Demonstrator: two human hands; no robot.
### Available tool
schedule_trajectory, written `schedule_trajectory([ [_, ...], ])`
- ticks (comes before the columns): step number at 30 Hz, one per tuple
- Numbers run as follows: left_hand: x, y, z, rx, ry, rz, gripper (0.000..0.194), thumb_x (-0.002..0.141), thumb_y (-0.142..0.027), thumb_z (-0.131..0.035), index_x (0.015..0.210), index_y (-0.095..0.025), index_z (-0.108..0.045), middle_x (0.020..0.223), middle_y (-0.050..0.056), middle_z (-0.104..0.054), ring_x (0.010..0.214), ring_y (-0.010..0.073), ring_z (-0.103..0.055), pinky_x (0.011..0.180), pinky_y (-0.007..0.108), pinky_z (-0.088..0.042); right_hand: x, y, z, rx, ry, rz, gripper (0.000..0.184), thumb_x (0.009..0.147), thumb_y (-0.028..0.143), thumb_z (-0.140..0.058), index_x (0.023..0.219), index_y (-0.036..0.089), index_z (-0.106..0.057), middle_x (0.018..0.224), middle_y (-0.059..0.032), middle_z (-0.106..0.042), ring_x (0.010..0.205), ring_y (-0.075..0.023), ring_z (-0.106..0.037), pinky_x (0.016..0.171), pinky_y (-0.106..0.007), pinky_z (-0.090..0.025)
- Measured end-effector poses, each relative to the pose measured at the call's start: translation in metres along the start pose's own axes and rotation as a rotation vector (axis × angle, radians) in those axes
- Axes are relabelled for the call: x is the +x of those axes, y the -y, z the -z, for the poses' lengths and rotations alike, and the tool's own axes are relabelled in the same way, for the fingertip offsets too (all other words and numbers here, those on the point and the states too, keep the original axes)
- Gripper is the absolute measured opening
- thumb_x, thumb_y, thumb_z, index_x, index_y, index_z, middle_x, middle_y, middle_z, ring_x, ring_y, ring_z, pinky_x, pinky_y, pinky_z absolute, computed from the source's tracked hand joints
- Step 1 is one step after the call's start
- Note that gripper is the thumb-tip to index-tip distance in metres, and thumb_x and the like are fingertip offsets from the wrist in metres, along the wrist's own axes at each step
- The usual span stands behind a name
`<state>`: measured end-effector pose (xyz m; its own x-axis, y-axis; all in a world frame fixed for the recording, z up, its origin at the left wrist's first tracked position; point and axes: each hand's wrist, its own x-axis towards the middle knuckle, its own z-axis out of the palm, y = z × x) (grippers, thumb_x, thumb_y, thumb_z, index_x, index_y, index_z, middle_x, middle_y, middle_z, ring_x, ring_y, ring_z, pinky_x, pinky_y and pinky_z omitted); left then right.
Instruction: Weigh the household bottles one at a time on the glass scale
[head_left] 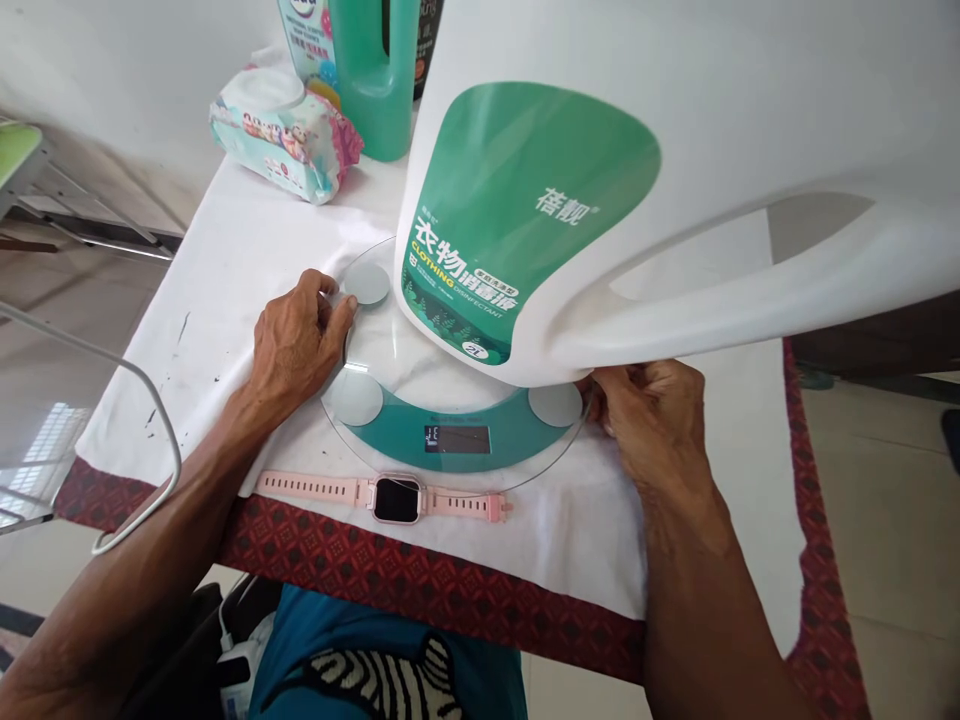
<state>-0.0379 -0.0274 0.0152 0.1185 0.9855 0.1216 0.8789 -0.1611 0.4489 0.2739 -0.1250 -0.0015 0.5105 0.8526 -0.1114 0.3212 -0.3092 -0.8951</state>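
A round glass scale [390,345] with a teal band and a small display lies on the white cloth. A large white jug [697,120] with a green "Clothing Disinfectant" label stands on it and fills the upper right of the view. My left hand [296,340] grips the scale's left rim, fingers curled. My right hand [649,415] pinches the scale's right rim under the jug's base. A pink wristwatch [394,495] lies flat just in front of the scale.
A pack of wet wipes [285,130] and a green bottle [375,80] stand at the table's far side. The white cloth [225,260] covers a red patterned tablecloth [420,590]. A white cable [142,380] loops at left.
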Motion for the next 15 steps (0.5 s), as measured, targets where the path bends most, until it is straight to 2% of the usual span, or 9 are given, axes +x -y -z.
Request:
schedule_trajectory([
  [6,0.001,0.0,-0.001,-0.007,-0.007,0.02,0.024,0.097,-0.042,-0.057,0.108,-0.022,-0.064,0.08,0.002,-0.071,0.068,0.0183,-0.061,0.069,0.034,-0.047,0.002,-0.003,0.0,-0.005,-0.006,-0.01,0.028,0.084,0.035,-0.073,0.064,0.021,-0.061,0.056,0.0023,-0.058,0.044,-0.0097,-0.046,0.047,-0.027,-0.037],
  [9,0.002,0.001,-0.002,-0.003,-0.002,0.046,0.025,0.098,-0.043,-0.056,0.108,-0.022,-0.065,0.08,0.002,-0.071,0.069,0.0183,-0.061,0.07,0.033,-0.047,-0.002,0.008,-0.001,-0.005,-0.147,0.061,0.019,0.082,0.034,-0.075,0.077,0.022,-0.062,0.067,0.0015,-0.06,0.05,-0.012,-0.05,0.052,-0.03,-0.041],
  [11,0.002,0.001,-0.002,-0.006,0.003,0.049,0.025,0.098,-0.044,-0.056,0.107,-0.022,-0.064,0.081,0.002,-0.072,0.07,0.0185,-0.061,0.07,0.033,-0.046,-0.011,0.025,-0.003,0.1,-0.273,0.207,0.02,0.08,0.037,-0.076,0.086,0.024,-0.062,0.08,0.0,-0.062,0.062,-0.0153,-0.057,0.062,-0.033,-0.048],
  [12,0.001,0.002,-0.002,-0.009,0.006,0.048,0.025,0.098,-0.044,-0.055,0.107,-0.023,-0.064,0.082,0.002,-0.072,0.071,0.0187,-0.062,0.07,0.033,-0.046,-0.018,0.037,-0.004,0.19,-0.297,0.288,0.025,0.08,0.043,-0.077,0.09,0.025,-0.063,0.087,-0.0012,-0.063,0.072,-0.0177,-0.061,0.069,-0.035,-0.052],
  [13,0.001,0.002,-0.003,-0.012,0.009,0.047,0.025,0.099,-0.044,-0.054,0.108,-0.023,-0.064,0.083,0.002,-0.072,0.072,0.019,-0.062,0.07,0.034,-0.046,-0.024,0.05,-0.006,0.287,-0.283,0.357,0.031,0.08,0.052,-0.076,0.093,0.027,-0.064,0.094,-0.0025,-0.063,0.083,-0.0204,-0.065,0.078,-0.038,-0.054],
  [15,0.001,0.003,-0.003,-0.016,0.024,0.056,0.027,0.099,-0.045,-0.053,0.11,-0.022,-0.063,0.084,0.003,-0.072,0.074,0.0201,-0.063,0.071,0.034,-0.045,-0.037,0.076,-0.011,0.428,-0.165,0.447,0.048,0.08,0.071,-0.072,0.101,0.029,-0.065,0.106,-0.0049,-0.065,0.106,-0.0255,-0.066,0.098,-0.045,-0.053],
])
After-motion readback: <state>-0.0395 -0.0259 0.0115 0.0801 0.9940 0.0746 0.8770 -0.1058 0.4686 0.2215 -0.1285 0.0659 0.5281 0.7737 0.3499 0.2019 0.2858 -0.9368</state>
